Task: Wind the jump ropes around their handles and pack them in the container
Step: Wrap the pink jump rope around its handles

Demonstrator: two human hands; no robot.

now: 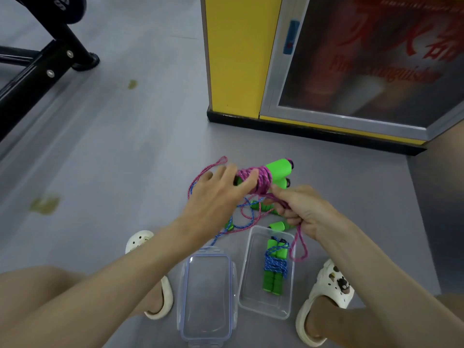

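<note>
My left hand (221, 194) grips a pair of green handles (276, 172) with pink rope (253, 178) wound round their middle. My right hand (301, 212) pinches the loose pink strand, which hangs in a loop (298, 249) over the clear container (251, 301). Inside the container lies a wound jump rope (275, 266), green handles bound with blue cord. On the floor under my hands lies a tangle of blue and pink rope (241, 219) with more green handles (277, 226).
The container's clear lid (207, 297) with blue clips lies left of it between my feet in white clogs (326, 297). A yellow cabinet (238, 59) with a glass door stands ahead. A black metal frame (37, 69) is at the far left on the grey floor.
</note>
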